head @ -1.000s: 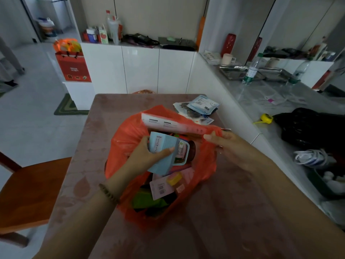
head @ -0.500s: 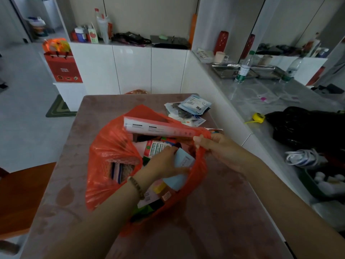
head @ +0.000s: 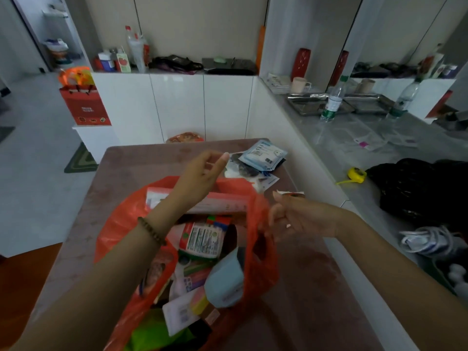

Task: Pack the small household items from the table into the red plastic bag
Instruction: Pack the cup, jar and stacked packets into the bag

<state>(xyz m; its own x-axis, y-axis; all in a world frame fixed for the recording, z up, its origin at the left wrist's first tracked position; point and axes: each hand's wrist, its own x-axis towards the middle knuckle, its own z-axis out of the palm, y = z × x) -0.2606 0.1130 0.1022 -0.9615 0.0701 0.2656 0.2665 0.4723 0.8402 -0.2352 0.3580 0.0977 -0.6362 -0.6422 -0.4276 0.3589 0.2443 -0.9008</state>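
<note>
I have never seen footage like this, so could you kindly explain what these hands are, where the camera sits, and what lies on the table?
There is no machine here: a person wears a wide-angle camera on the head, looking down at their own bare hands. The right hand pinches the rim of the red plastic bag, which stands open on the brown table and is already stuffed with small packages. The left hand, empty and open, reaches towards a pile of flat packets lying at the table's far edge.
</note>
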